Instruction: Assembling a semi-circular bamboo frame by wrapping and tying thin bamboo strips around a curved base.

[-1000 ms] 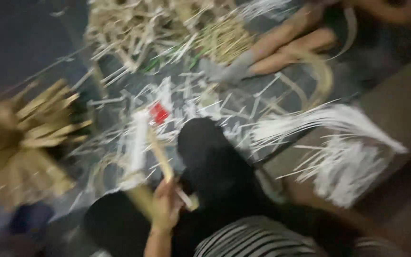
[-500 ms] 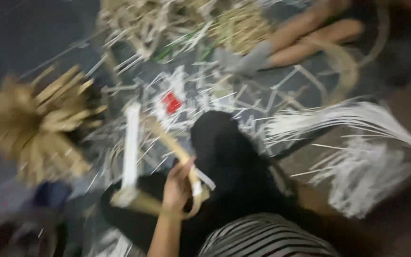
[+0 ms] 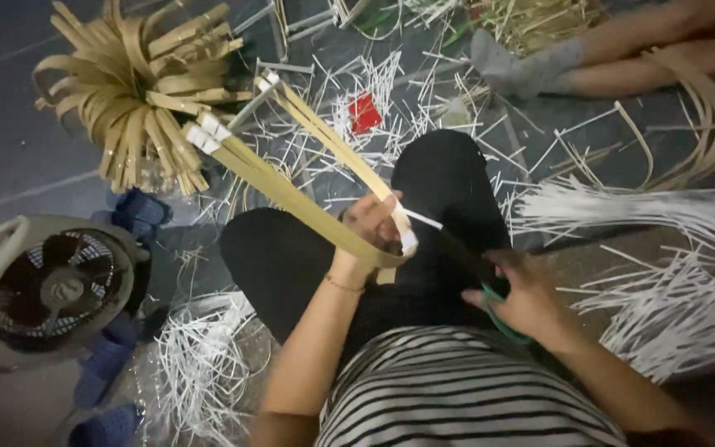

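- Two hands work over the person's lap, above black-clad knees (image 3: 448, 178) and a striped shirt (image 3: 465, 389).
- The left hand (image 3: 371, 228) is closed around a bundle of flat tan strips (image 3: 291, 194), folded at the hand; the strips run up and to the left from the fist, their white-tipped ends fanning out near a large sheaf of tan strips (image 3: 130, 91) on the floor.
- The right hand (image 3: 523, 294) rests low by the right thigh, well apart from the bundle, fingers curled on a green-handled tool (image 3: 498, 319); most of the tool is hidden, so its kind cannot be told.
- White shavings (image 3: 672, 281) lie to the right, a small fan (image 3: 55, 285) to the left, a red scrap (image 3: 364, 112) ahead.
- Another person's legs (image 3: 647, 41) lie at top right.
- Compared with half a second ago, the bundle is raised and points farther up-left, the right hand has come into view, and the camera has tilted down, with the picture far sharper.
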